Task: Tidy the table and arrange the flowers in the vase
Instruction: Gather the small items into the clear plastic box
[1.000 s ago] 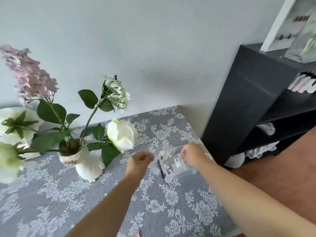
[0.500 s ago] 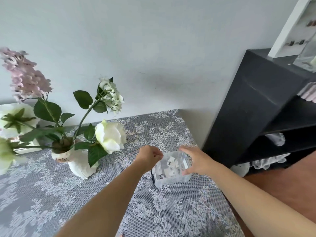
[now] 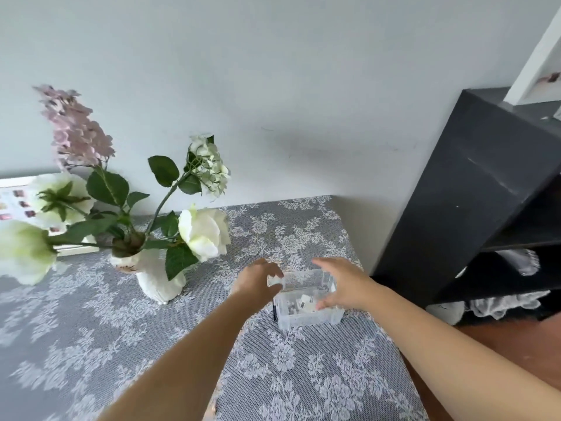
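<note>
Head view. A clear plastic box [image 3: 306,299] sits on the lace tablecloth [image 3: 151,344] between the two hands, near the table's right edge. The left hand [image 3: 258,282] is at the box's left end, fingers curled, pinching a small white piece [image 3: 275,281] at the rim. The right hand [image 3: 341,282] is spread open over the box's right end, fingers apart, thumb low by the near wall; whether it touches the plastic cannot be told.

Handling, as a judgement: the box looks light and stiff, with thin smooth walls that may slip under a loose pinch. It holds small loose items [image 3: 303,300], so keep it level. Take hold at the two short ends, one hand each, or under the rim.

Orientation: the box stands upright, open side up. Its long axis runs left to right, from one hand to the other, roughly parallel to the near table edge.

The white vase [image 3: 158,278] stands left of the left hand, well apart from the box, upright, with the flowers [image 3: 203,232] leaning out toward the hands. The vase looks ceramic and top-heavy; grip it by the body, not by the stems.
</note>
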A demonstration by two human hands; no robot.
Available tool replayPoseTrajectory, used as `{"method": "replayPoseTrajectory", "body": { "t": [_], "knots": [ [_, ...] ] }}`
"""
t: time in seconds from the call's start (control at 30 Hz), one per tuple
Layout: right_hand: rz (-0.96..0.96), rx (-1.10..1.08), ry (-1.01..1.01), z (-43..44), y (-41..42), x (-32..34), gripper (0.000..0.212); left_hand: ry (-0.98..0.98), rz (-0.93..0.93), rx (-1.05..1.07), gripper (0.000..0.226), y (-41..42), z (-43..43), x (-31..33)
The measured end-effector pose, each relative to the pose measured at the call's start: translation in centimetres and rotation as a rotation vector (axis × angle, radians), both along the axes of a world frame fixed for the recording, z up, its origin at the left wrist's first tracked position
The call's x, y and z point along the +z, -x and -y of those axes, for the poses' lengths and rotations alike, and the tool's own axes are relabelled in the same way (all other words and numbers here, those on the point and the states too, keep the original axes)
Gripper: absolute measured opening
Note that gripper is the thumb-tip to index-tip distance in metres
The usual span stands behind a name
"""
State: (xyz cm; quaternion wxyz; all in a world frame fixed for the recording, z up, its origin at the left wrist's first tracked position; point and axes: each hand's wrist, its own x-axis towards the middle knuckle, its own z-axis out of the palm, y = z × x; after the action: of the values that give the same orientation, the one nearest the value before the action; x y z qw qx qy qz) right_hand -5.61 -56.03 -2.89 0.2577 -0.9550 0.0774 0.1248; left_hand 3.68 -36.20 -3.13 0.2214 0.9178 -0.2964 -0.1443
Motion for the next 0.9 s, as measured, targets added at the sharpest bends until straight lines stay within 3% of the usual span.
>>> {"method": "replayPoseTrajectory", "body": {
  "t": [0.2,0.33,0.57,0.9],
  "knots": [
    [0.013,0.221,0.064,-5.7,-3.1,1.5,0.102,0.032,-0.008,0.203,0.021,2.4,-7.8,0.1],
    [-0.009,0.370,0.216,-8.0,-3.9,0.4,0.114,-0.047,-0.061,0.287,0.029,5.4,-12.9,-1.7],
    [-0.009,0.411,0.382,-8.7,-2.9,-1.2,0.116,-0.212,-0.163,0.233,0.057,10.5,-17.2,-5.1],
    [0.001,0.409,0.370,-8.8,-2.8,-1.6,0.115,-0.258,-0.124,0.197,0.021,11.7,-17.0,-5.4]
  ]
}}
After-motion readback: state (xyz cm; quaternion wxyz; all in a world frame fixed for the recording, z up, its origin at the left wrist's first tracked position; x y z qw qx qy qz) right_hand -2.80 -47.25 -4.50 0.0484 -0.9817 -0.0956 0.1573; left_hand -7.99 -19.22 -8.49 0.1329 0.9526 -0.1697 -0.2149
